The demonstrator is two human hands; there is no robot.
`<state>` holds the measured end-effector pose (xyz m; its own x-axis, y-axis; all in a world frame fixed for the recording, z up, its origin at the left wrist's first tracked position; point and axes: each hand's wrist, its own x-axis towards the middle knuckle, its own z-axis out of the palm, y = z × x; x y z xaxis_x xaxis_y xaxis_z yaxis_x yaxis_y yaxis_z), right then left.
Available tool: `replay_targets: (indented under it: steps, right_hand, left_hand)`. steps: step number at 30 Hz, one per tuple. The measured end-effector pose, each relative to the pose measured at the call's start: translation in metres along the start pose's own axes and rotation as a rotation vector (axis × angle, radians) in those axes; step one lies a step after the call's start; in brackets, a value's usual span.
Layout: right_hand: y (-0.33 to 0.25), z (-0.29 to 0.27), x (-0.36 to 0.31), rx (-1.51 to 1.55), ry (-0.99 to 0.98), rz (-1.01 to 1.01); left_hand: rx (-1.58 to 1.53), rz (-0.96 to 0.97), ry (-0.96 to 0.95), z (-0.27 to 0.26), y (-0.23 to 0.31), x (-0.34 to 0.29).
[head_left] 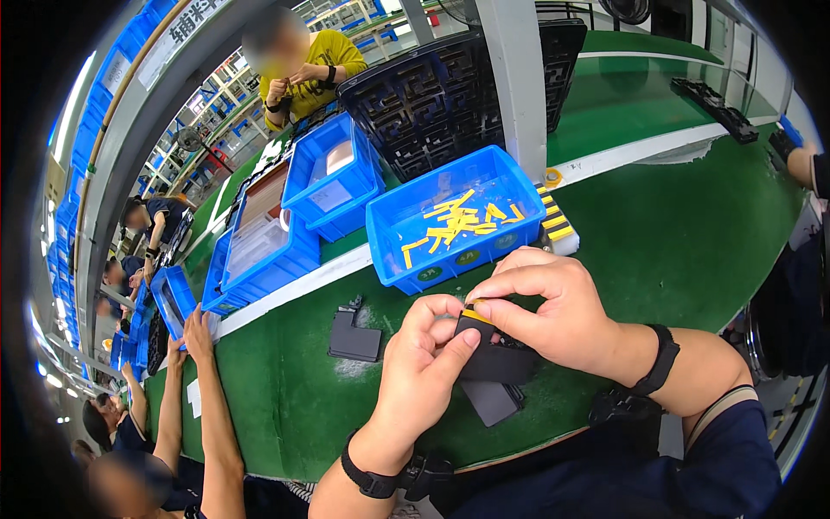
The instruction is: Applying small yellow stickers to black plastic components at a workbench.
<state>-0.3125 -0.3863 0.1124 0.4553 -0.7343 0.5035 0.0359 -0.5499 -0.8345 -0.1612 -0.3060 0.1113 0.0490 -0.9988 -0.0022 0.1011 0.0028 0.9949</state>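
Note:
My left hand (424, 350) is closed around a flat black L-shaped block (501, 363), which looks like a battery pack, held just above the bench. A yellow strip (475, 316) lies across its upper edge. The thumb and forefinger of my right hand (553, 298) pinch at that strip; their tips partly hide it. Below my hands, another black block (493, 402) rests on the green bench. A similar L-shaped block (354, 337) lies left of my left hand. Beyond my hands stands a blue bin (393, 266) with several loose yellow strips (462, 221) inside.
More blue bins (298, 270) stand to the left. A grey post (517, 95) rises behind the nearest bin, by a yellow-and-black striped block (558, 227). Black trays (424, 112) lean at the back. A co-worker's arms (212, 389) reach over the bench at left.

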Motion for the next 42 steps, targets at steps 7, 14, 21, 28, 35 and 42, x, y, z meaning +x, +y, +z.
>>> replay_targets:
  steps: [7, 14, 21, 28, 35, 42]
  right_hand:
    - [0.008, 0.001, 0.002, -0.125, 0.082, -0.228]
    - [0.007, -0.002, 0.002, -0.183, 0.061, -0.262]
    - [0.007, -0.002, 0.001, -0.216, 0.046, -0.255]
    - [0.006, -0.002, 0.001, -0.31, 0.066, -0.361]
    - [0.006, -0.005, 0.003, -0.389, -0.031, -0.279]
    - [0.002, -0.013, 0.009, -0.519, -0.122, -0.435]
  left_hand:
    - [0.175, 0.035, 0.007, -0.001, -0.002, 0.002]
    - [0.049, 0.017, -0.074, 0.004, 0.004, 0.001]
    - [0.018, 0.041, -0.064, 0.004, 0.003, 0.001]
    - [0.126, 0.02, 0.017, -0.002, -0.01, 0.0]
    - [0.298, 0.149, 0.088, 0.005, -0.013, -0.001]
    - [0.253, 0.172, 0.157, 0.006, -0.013, 0.0]
